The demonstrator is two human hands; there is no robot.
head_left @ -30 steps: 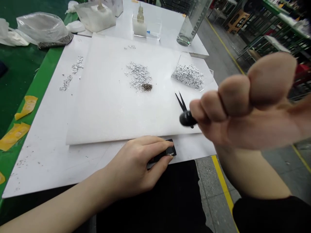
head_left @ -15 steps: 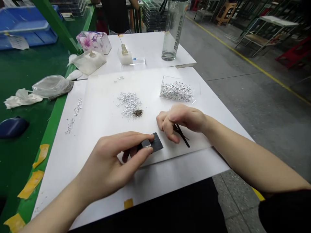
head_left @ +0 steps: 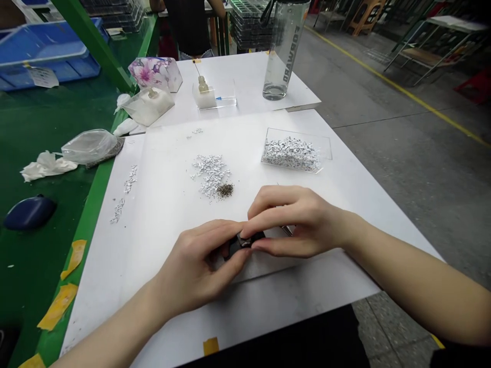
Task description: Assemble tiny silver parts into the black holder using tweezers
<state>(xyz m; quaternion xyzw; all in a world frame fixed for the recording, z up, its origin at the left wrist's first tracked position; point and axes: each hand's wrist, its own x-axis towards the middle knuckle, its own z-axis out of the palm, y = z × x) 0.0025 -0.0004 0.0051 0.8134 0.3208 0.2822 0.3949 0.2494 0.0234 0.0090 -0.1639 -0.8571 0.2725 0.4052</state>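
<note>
My left hand pinches a small shiny grey block between thumb and fingertips, over a flat black pad on the white board. From the other side, my right hand has its index finger and thumb closed on the same block. Under the right palm shows part of the dark tweezers; whether the hand grips them is hidden. Just beyond the hands lie a pile of small white pieces and a heap of tiny brown-gold parts.
A clear tray of white-and-dark pieces stands at right. Farther back are a water bottle, a small bottle with a needle and a flowered tissue box. A plastic bag lies at left. Another person sits beyond.
My right hand has moved left and down to the block, its fingertips now meeting the left hand's. The tweezers that stuck out below it are now mostly covered. The view has shifted slightly.
</note>
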